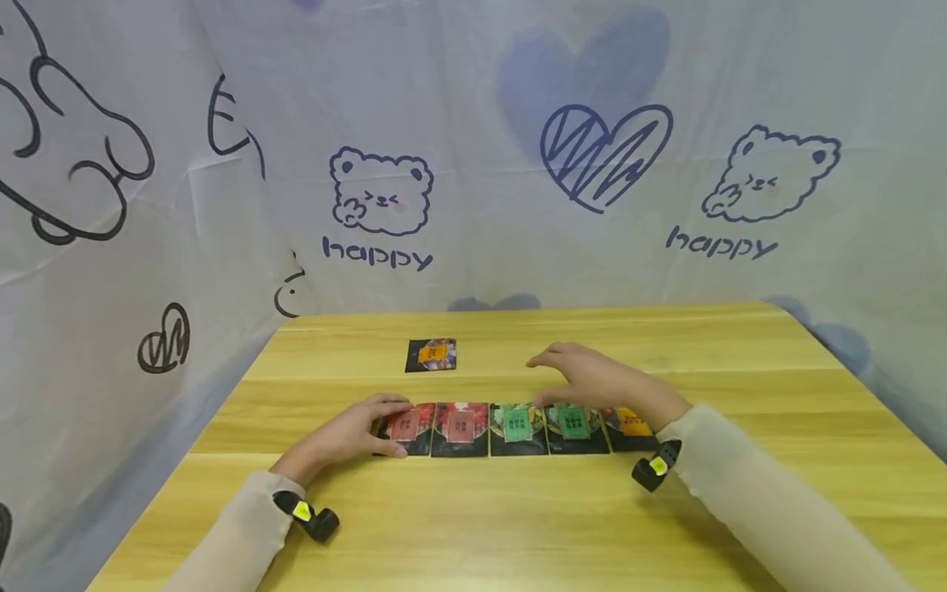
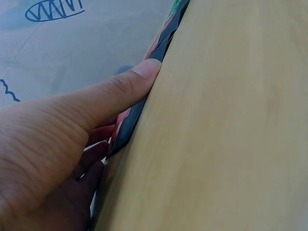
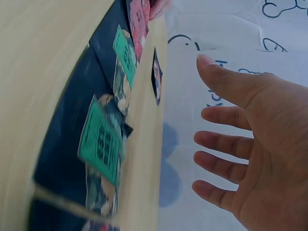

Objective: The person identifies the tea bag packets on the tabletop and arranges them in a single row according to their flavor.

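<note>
Left of centre, the left hand (image 1: pixel 361 427) pinches a flat red-and-black packet (image 1: pixel 418 427) edgewise, seemingly to steady it; right of centre, the right hand (image 1: pixel 594 378) hovers, fingers released.

The wood-grain table (image 1: pixel 473 526) supported two red-labelled packets (image 1: pixel 461 429), two green-labelled packets (image 1: pixel 518 427) and one orange-labelled packet (image 1: pixel 631 423), set side by side in that order from left to right. A separate dark packet (image 1: pixel 431 355) lay beyond them, left of centre.

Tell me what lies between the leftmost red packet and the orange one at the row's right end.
The head view shows a second red packet, then a green packet and another green packet.
</note>
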`<state>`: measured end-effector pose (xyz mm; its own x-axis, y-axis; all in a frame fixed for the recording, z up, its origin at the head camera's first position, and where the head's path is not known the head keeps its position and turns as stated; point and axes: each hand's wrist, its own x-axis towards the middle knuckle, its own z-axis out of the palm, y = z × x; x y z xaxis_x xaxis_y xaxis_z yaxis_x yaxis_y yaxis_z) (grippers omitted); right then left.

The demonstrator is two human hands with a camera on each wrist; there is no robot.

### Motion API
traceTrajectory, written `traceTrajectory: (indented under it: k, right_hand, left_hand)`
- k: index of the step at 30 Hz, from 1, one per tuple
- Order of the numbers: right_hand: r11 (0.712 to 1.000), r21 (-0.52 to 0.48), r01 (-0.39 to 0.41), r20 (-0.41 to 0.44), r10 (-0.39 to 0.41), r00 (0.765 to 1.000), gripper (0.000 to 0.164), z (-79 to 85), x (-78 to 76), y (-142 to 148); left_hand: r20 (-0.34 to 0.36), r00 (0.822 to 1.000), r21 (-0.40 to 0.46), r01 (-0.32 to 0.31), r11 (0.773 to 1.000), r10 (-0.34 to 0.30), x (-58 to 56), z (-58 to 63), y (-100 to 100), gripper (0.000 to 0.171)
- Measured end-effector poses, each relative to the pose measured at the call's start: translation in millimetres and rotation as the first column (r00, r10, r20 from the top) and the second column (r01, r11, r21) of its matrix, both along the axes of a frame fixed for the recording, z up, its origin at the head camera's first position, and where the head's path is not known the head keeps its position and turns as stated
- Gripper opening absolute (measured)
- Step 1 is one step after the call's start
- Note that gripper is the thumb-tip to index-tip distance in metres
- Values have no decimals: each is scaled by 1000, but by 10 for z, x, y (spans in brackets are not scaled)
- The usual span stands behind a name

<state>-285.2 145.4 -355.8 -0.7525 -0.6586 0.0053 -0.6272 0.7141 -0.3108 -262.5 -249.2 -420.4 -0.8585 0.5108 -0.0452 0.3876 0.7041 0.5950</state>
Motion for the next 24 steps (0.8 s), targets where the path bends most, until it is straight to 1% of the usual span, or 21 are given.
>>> traceTrajectory:
  k: [5,13,20,24]
  right_hand:
    - [999,-30,-9,11,10,1000,68,-27,-94,-152]
    - [998,-66,-13,58,17,998,71,-85,-278,-437]
    - [995,-100,9,89,0,996,72,-104,-404,-686]
    - [994,-112,7,89,3,996,68,-159,-479,-818]
  left_hand:
    - [-5,1000,1,4,1000,-4,1,-15,14,79]
    - [-17,1000,-6,7,1000,-7,10,-60,-32,80]
    - [-14,1000,6,-3,1000,3,5,-44,-28,79]
    - [-12,1000,11,1,1000,0,3,-30,-1,79]
